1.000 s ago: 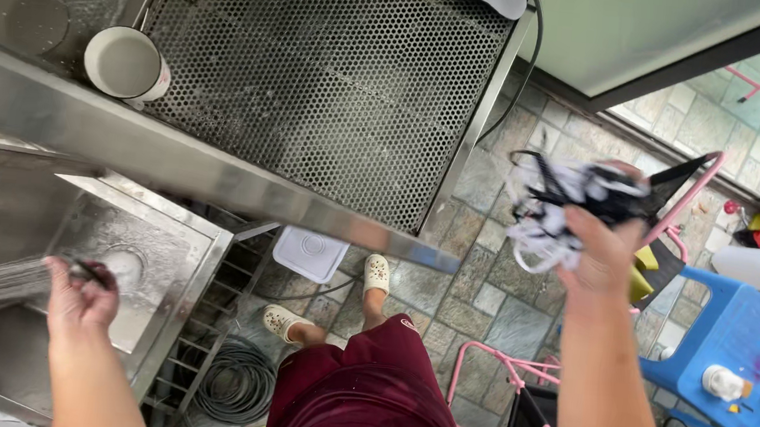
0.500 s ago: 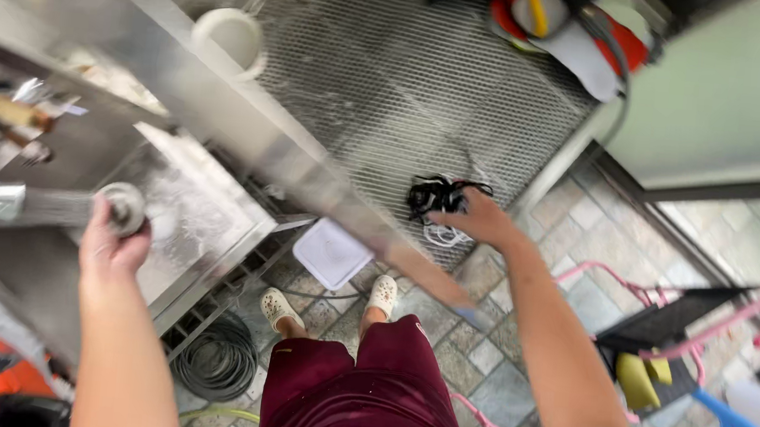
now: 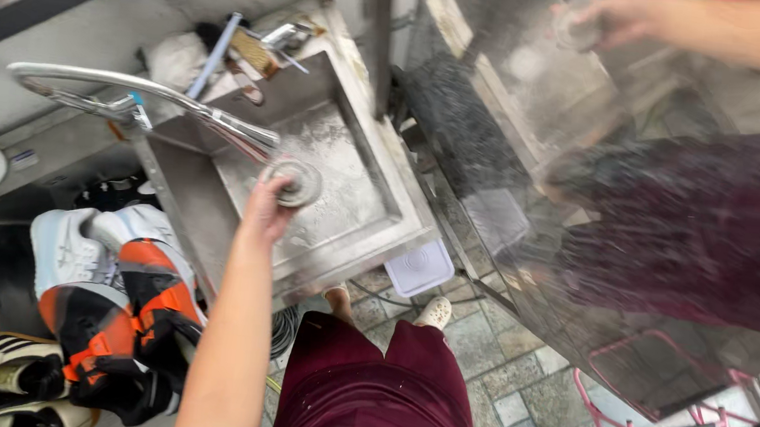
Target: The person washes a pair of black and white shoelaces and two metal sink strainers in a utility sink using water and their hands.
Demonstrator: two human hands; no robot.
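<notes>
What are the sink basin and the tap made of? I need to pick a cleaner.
The sink basin looks like brushed stainless steel: dull grey, scuffed, folded sheet rims. The tap seems polished metal, probably chromed, with bright curved highlights. The left hand touches a round metal-looking piece.

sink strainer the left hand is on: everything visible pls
The strainer is a round, metallic disc with a raised rim and a darker centre, wet-looking and dull grey. It sits near the middle of the steel sink basin, just beyond the spout of the faucet. The left hand reaches from below, its fingers on the near edge. Whether it is lifted or seated is unclear.
</notes>
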